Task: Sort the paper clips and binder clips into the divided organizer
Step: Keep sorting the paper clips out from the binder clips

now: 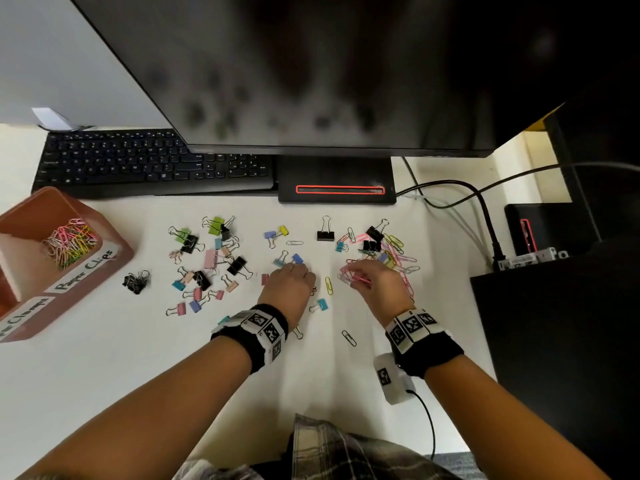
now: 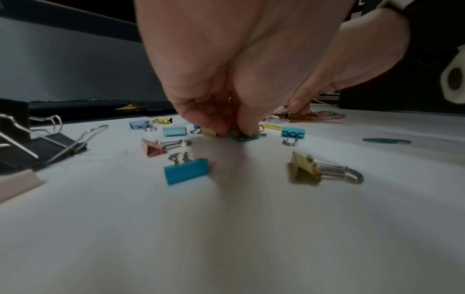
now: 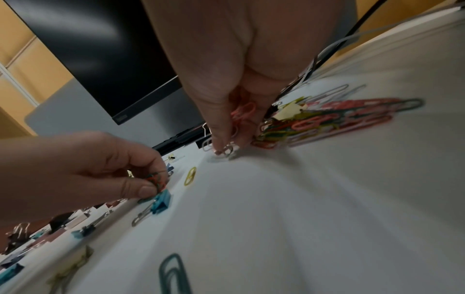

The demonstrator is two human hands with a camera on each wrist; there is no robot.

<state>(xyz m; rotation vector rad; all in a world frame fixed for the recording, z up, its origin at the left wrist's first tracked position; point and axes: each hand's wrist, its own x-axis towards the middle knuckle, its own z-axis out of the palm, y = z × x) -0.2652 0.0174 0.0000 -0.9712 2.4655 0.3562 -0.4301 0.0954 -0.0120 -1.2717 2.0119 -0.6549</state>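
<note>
The brown divided organizer (image 1: 104, 237) stands at the left, with mixed paper clips (image 1: 69, 242) in its "Paper Clips" compartment. Coloured and black binder clips (image 1: 207, 258) lie scattered across the desk's middle. A pile of paper clips (image 1: 391, 251) lies to the right. My left hand (image 1: 294, 277) is down on the desk, its fingertips pinching a small bunch of green and orange paper clips (image 2: 241, 134). My right hand (image 1: 356, 277) holds several pink paper clips (image 3: 242, 113) in its curled fingers, and its fingertips (image 3: 221, 146) touch a pale clip on the desk beside the pile.
A black keyboard (image 1: 152, 164), a monitor (image 1: 311, 81) and its base (image 1: 336, 181) close off the far side. Cables (image 1: 478, 199) and a black box (image 1: 554, 323) are at the right. A yellow clip (image 1: 329, 285), a dark clip (image 1: 349, 337) and a blue binder clip (image 1: 320, 305) lie between my hands.
</note>
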